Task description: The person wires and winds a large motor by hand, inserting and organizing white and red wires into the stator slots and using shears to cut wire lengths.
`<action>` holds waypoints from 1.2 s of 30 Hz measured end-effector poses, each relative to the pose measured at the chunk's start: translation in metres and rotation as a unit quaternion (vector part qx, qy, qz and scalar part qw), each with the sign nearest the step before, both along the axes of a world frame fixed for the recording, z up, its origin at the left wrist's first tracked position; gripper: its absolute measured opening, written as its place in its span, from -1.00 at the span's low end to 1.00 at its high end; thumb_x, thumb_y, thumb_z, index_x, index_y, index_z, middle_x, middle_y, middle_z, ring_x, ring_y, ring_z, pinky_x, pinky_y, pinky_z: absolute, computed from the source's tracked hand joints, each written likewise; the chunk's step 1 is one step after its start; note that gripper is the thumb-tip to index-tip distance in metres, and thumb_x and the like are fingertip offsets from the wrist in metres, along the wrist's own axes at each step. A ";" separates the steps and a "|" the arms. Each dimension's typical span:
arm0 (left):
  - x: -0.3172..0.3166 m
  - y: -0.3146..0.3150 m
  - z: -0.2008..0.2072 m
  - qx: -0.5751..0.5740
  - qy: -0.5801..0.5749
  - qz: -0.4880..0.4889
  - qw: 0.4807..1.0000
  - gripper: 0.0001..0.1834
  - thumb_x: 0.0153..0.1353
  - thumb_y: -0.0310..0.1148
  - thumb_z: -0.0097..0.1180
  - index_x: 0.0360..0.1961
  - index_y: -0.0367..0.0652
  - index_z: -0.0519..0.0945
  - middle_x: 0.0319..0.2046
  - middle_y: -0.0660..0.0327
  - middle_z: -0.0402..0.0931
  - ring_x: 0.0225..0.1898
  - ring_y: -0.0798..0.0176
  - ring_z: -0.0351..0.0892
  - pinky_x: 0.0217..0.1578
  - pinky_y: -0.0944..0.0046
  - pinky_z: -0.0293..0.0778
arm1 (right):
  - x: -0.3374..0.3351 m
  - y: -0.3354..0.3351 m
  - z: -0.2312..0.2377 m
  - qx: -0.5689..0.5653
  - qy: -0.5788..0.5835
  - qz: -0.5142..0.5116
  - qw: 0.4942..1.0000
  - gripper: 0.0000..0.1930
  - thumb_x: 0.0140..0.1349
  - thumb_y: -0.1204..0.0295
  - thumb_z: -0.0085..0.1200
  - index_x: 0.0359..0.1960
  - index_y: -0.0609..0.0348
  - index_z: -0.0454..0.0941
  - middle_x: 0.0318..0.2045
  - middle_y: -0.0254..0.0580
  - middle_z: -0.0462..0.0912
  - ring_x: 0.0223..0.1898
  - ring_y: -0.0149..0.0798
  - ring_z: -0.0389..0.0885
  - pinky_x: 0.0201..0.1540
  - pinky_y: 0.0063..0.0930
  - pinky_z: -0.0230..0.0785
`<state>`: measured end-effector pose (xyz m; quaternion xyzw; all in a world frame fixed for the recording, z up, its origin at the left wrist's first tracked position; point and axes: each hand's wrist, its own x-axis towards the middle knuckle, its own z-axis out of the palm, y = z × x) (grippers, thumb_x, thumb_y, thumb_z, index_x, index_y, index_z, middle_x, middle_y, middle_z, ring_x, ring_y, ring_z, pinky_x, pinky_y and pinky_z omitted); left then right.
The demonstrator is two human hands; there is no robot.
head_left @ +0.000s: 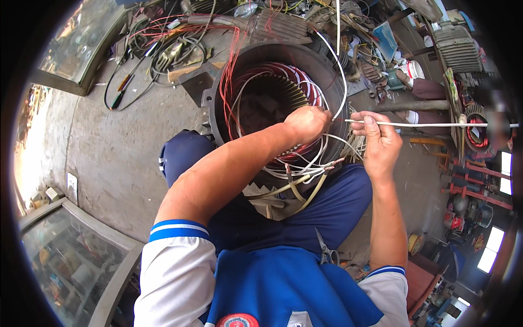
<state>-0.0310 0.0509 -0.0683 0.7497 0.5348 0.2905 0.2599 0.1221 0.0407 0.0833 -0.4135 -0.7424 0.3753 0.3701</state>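
Observation:
A large round motor stator (220,117) stands between my legs, with red and white windings (311,87) around its toothed bore. My left hand (310,124) is closed at the right rim, pinching a thin wire whose short end points right. Beside its fingertips, a white insulating sleeve (344,82) curves upward. My right hand (380,140) pinches a long, thin white tube (425,125) between thumb and fingers; the tube's left end lies close to the wire end. Whether they touch I cannot tell. Below my left hand, several white and yellowish leads (308,177) bunch at the near rim.
Scissors (327,249) lie by my lap. Red wires (235,60) hang over the stator's left side. Cables (180,54) and scrap cover the floor at the back. Glass-topped cases (98,229) stand left; a finned motor housing (457,48) and another small stator (477,131) are right.

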 end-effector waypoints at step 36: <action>-0.016 -0.018 0.112 0.114 -0.147 0.000 0.983 -0.71 0.35 -0.22 0.25 -0.26 -0.25 0.52 -0.31 -0.04 0.48 -0.26 -0.24 0.56 -0.23 -0.10 0.48 | -0.044 0.050 0.227 0.101 -0.003 0.102 0.990 -0.60 0.58 0.15 -0.08 -0.15 0.28 0.61 -0.42 -0.19 0.74 -0.61 -0.59 0.53 -0.56 -0.71 0.32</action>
